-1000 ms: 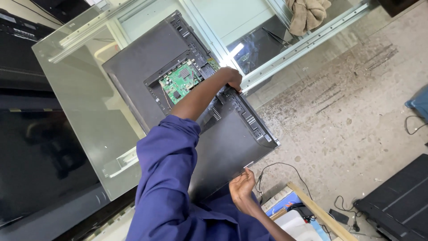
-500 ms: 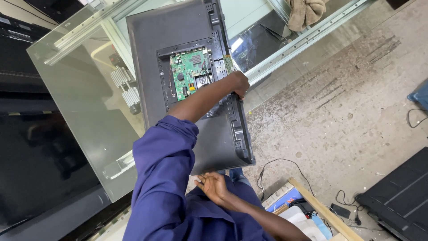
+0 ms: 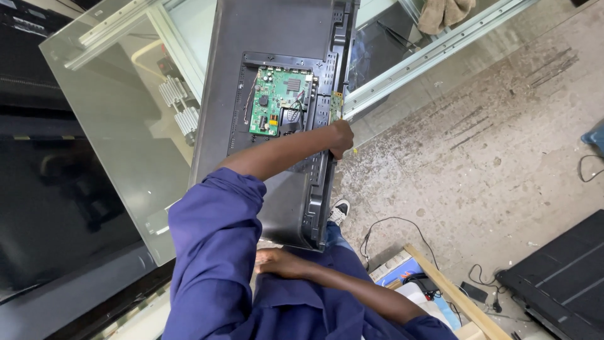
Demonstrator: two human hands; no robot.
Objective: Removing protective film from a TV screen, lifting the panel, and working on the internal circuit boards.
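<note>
As left hand grips television edge, floor beside.

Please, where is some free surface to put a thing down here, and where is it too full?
Free: the concrete floor between the metal rail and the black panel at lower right. The glass table left of the television back is also bare. Crowded: the lower middle, with cables, a wooden strip and a shoe. The left hand grips the television's edge.

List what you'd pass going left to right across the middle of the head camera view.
Dark flat screen panel → clear glass tabletop → green circuit board in the black television back → hand gripping the set's edge → grey concrete floor → black cable.
</note>
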